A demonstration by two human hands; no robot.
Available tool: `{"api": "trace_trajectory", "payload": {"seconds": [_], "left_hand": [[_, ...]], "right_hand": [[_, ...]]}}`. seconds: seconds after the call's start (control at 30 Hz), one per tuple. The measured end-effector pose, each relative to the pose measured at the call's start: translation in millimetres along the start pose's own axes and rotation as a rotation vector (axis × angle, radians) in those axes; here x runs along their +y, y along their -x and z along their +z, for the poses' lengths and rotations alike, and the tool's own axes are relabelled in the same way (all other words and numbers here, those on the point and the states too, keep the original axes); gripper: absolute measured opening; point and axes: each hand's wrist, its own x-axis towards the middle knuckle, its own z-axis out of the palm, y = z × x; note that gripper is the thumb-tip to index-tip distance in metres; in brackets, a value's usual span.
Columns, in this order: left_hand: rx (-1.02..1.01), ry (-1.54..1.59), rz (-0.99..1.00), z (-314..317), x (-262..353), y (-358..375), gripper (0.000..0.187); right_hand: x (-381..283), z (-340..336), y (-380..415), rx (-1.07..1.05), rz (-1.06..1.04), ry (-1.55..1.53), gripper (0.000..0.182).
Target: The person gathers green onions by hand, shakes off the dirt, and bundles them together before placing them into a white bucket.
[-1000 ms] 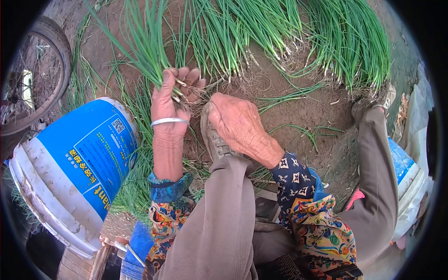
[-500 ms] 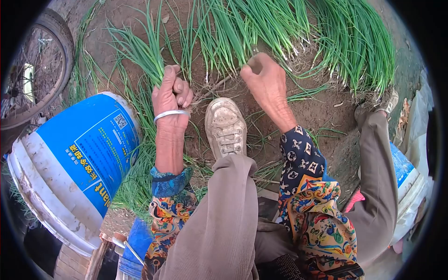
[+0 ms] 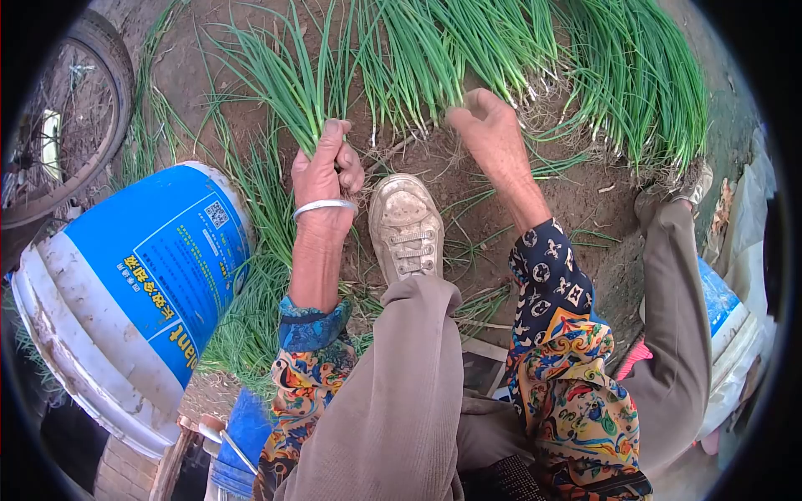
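Left of my shoe [image 3: 405, 221], my left fingers [image 3: 350, 169] clamp a scallion bunch [image 3: 294, 88]; beyond the shoe, rightward, my right fingers [image 3: 462, 122] reach laid scallions [image 3: 411, 63], grip unclear.

Green onions [image 3: 288, 83] in the left hand [image 3: 328, 169] (silver bangle [image 3: 324, 206] on that wrist), above a dusty shoe [image 3: 406, 225].

The wheel [image 3: 124, 83] at ten o'clock and the laid stalks [image 3: 418, 58] at twelve are cut off; the left hand [image 3: 327, 175] hides the root end of the green bunch [image 3: 292, 96].
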Motion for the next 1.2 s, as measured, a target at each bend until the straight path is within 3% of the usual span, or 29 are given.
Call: {"api": "trace_trajectory", "payload": {"seconds": [0.07, 0.17, 0.3, 0.4, 0.5, 0.63, 0.77, 0.83, 0.97, 1.0, 1.1, 1.2], "left_hand": [[-0.009, 0.004, 0.004, -4, -3, -3, 0.028], [-0.015, 0.006, 0.005, -3, -4, -1, 0.027], [-0.012, 0.003, 0.014, -4, -3, -1, 0.027], [0.003, -0.004, 0.014, -7, -2, -2, 0.028], [-0.001, -0.014, 0.0, -1, -4, 0, 0.026], [-0.038, -0.059, -0.034, 5, -10, 3, 0.026], [-0.078, -0.176, -0.025, 19, -20, 4, 0.036], [-0.083, -0.197, 0.043, 27, -27, 5, 0.037], [-0.108, -0.095, 0.045, 21, -24, 6, 0.029], [-0.078, -0.135, 0.13, 22, -24, 8, 0.024], [-0.064, -0.106, 0.149, 14, -11, 7, 0.024], [0.15, 0.022, 0.288, -2, 22, -11, 0.029]], "right_hand": [[-2, 1, 1, 0.03, -0.026, -0.045, 0.025], [-19, 3, 6, -0.041, -0.08, 0.342, 0.027], [-5, 12, -1, 0.047, -0.245, 0.449, 0.023], [-6, 2, 3, -0.035, -0.065, 0.092, 0.022], [-7, -7, 3, -0.249, 0.089, -0.244, 0.023], [-9, -12, 13, -0.339, 0.112, -0.433, 0.025], [-6, 13, 29, -0.362, -0.173, -0.258, 0.033], [-14, 25, 43, -0.268, -0.357, -0.104, 0.032], [-30, 29, 54, -0.34, -0.274, 0.153, 0.025], [-33, 28, 57, -0.357, -0.232, 0.219, 0.024], [-27, 24, 67, -0.335, -0.375, 0.29, 0.024], [-15, 4, 70, -0.418, -0.278, 0.338, 0.024]]}}
